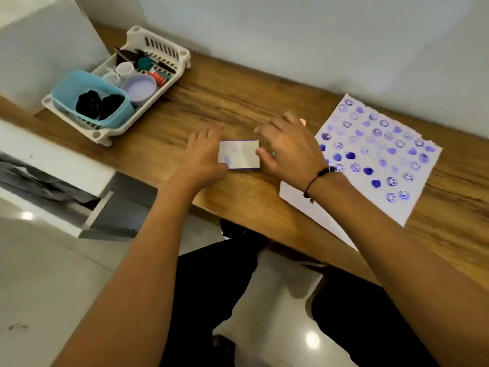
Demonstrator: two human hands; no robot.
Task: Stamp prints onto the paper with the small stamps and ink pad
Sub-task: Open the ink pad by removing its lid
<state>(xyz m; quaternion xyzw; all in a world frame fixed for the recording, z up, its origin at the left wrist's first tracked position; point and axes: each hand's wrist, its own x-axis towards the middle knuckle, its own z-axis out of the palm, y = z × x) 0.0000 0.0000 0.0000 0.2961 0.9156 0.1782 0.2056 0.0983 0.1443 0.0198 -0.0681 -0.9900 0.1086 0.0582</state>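
Observation:
A small rectangular ink pad box (239, 154), its pale lid down and a purple edge showing, lies on the wooden desk (225, 96). My left hand (205, 154) grips its left end, thumb on the lid. My right hand (288, 147) touches its right end with thumb and spread fingers. Something small and pink (303, 121) peeks out past my right fingers; I cannot tell what it is. To the right lies the white paper (375, 154), covered with several purple smiley and heart prints.
A white plastic basket (169, 49) stands at the back left, holding a blue tub (87, 102) with black things, small white cups and a lilac lid. A white wall runs behind the desk. A white drawer unit is at the left, the tiled floor below.

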